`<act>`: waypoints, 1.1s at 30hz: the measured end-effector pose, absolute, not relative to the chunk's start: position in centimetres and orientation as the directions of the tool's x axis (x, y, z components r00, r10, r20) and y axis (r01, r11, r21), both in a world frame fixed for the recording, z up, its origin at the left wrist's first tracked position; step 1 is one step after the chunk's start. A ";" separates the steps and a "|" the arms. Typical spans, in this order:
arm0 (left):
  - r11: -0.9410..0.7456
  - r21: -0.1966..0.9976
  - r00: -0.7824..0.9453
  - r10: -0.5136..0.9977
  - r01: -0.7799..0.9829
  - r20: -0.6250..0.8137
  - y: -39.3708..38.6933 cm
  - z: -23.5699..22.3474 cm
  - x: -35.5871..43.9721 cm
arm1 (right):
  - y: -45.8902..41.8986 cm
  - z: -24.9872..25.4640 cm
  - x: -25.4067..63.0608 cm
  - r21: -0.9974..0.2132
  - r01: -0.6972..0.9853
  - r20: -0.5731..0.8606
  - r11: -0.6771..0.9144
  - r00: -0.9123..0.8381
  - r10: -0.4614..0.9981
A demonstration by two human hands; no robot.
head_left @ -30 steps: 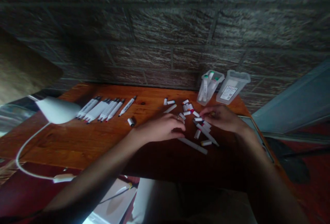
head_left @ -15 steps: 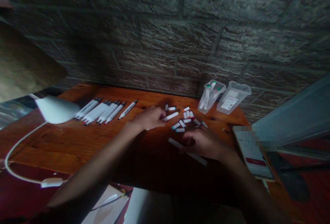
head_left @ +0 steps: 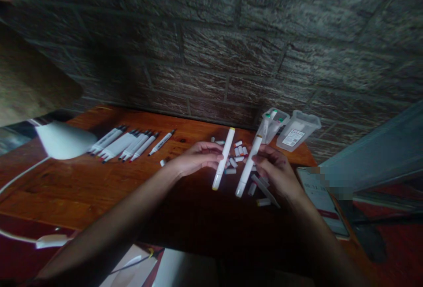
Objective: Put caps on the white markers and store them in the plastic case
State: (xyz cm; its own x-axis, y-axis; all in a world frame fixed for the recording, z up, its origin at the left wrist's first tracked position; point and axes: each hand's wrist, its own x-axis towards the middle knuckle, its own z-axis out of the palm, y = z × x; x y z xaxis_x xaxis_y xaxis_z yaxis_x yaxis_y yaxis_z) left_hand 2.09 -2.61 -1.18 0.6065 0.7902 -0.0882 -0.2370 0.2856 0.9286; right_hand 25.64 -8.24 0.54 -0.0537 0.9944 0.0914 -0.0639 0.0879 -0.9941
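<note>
My left hand is closed round a white marker with yellow ends, held up at a tilt above the table. Beside it, my right hand pinches a second white marker, its upper end dark yellow. The two markers stand nearly parallel and apart. Behind and under them several loose marker caps lie scattered, partly hidden by the hands. Below my right hand another white stick-like piece rests on the wood, next to a cap with a yellow end.
Several uncapped markers lie in a row on the wooden table. Two clear plastic containers stand at the back: one with markers, one with a label. A phone or tablet lies right; a white lamp stands left.
Both hands have risen from the tabletop, each now holding a marker upright at a tilt. My right hand has moved up and right. The view has shifted slightly.
</note>
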 end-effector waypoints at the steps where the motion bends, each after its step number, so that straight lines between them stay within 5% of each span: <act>1: 0.292 0.928 0.620 0.779 -0.231 -0.091 -2.8 -1.2 2.4 | -8.2 0.5 25.5 -0.993 -0.095 0.074 0.069 -0.052 0.996; 11: 0.180 0.976 0.659 0.750 -0.126 -0.054 -3.7 -1.9 4.1 | -8.1 0.6 24.5 -0.990 -0.138 0.019 0.015 -0.028 0.999; 33: 0.353 0.909 0.680 0.724 -0.220 -0.116 -5.0 -1.3 5.0 | -7.8 0.1 24.4 -0.968 -0.226 -0.080 -0.104 -0.114 0.990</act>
